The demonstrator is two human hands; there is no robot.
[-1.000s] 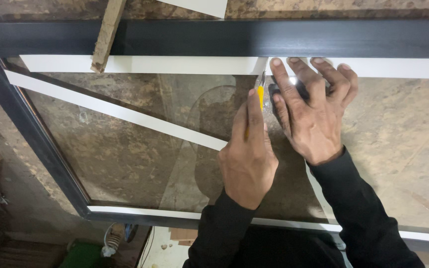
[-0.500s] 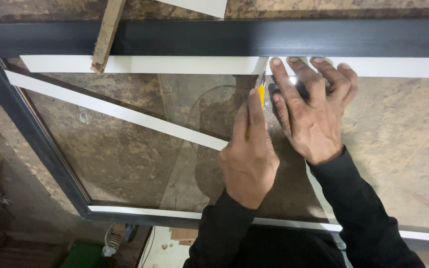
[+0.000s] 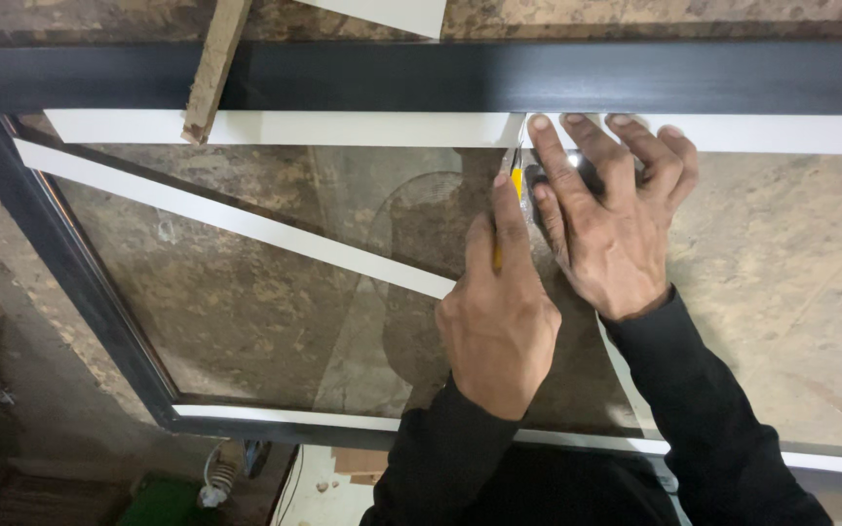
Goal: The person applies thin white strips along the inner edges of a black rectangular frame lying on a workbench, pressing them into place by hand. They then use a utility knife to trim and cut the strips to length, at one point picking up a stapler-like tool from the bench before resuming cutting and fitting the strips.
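L hand (image 3: 499, 331) had its grip pinched round a yellow utility knife (image 3: 514, 185), forefinger laid along it, tip at the top white strip (image 3: 343, 128) just under the black frame bar (image 3: 538, 78). R hand (image 3: 616, 224) lay flat w/ fingers spread, pressing the glass pane (image 3: 246, 302) & strip right beside the blade. Diagonal white strip (image 3: 246, 222) ran across the pane to the L knuckles. Wooden stick (image 3: 209, 73) lay over the frame, upper left.
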